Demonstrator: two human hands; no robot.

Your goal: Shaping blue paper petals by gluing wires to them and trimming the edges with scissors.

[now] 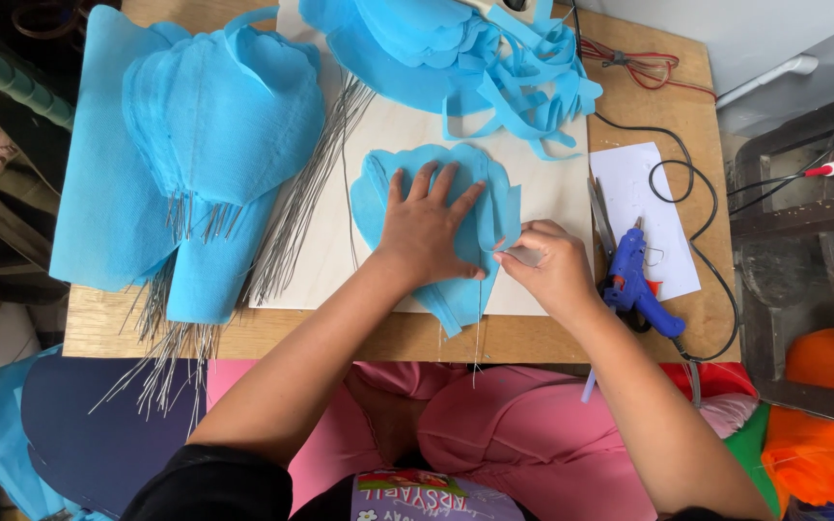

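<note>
My left hand (427, 227) lies flat with fingers spread on a blue crepe-paper petal (381, 198) that rests on a pale board (407, 130). My right hand (550, 262) pinches the petal's right edge where a thin wire (478, 333) runs down past the table's front edge. The petal is partly hidden under both hands.
A stack of blue petals with wire stems (219, 116) lies at the left, beside loose grey wires (306, 193). Blue paper scraps (465, 48) pile at the back. Scissors (598, 217), a blue glue gun (634, 285) with black cord, and white paper (663, 207) sit at the right.
</note>
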